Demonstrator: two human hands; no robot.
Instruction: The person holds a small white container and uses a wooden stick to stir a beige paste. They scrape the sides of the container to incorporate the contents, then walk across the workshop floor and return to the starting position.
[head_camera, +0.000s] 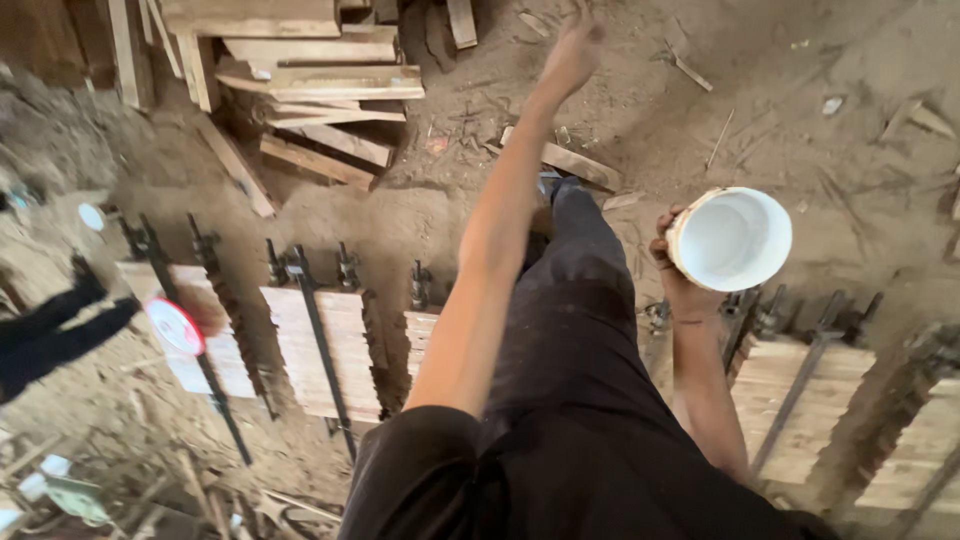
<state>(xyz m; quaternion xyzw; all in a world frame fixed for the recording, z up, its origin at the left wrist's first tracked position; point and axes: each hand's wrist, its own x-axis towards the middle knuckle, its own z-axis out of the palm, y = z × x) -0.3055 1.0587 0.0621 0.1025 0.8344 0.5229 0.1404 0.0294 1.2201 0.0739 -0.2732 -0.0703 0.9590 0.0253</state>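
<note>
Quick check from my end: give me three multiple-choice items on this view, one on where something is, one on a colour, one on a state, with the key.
1. Where is the stack of loose boards?
A. upper left, on the dirt floor
B. in the right hand
C. on the clamped panels

2. What colour is the inside of the tub?
A. red
B. white
C. black

3. What is the left hand doing?
A. gripping a clamp bar
B. holding the tub
C. stretched out, holding nothing

Key: 1 A, the boards lie piled at upper left on the dirt. 2 B, the tub's inside shows white. 3 C, the left arm reaches forward with the hand bare, while the right hand grips the tub.
</note>
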